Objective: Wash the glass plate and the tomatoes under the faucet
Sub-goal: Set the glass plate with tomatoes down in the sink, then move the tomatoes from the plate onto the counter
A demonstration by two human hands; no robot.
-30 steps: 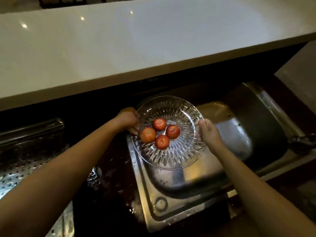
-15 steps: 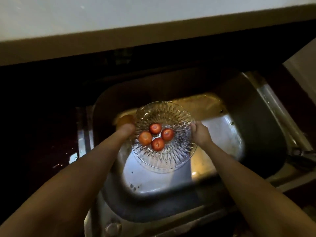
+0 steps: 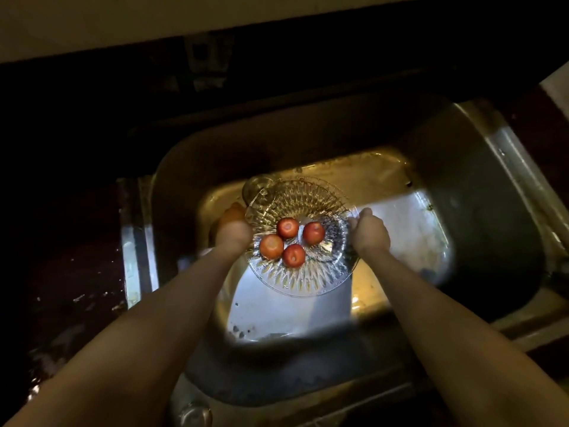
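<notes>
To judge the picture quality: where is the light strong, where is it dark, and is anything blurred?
Head view: a bright patch lights the floor of the sink under the glass plate. The counter at left is nearly black. The tomatoes look sharp, while the left hand and right hand gripping the rim are dimmer.

Both bare forearms reach from the lower corners toward the frame's centre. The left hand (image 3: 232, 234) grips the plate (image 3: 303, 280) at its left rim, and the right hand (image 3: 369, 234) grips its right rim, fingers curled round the edge.
</notes>
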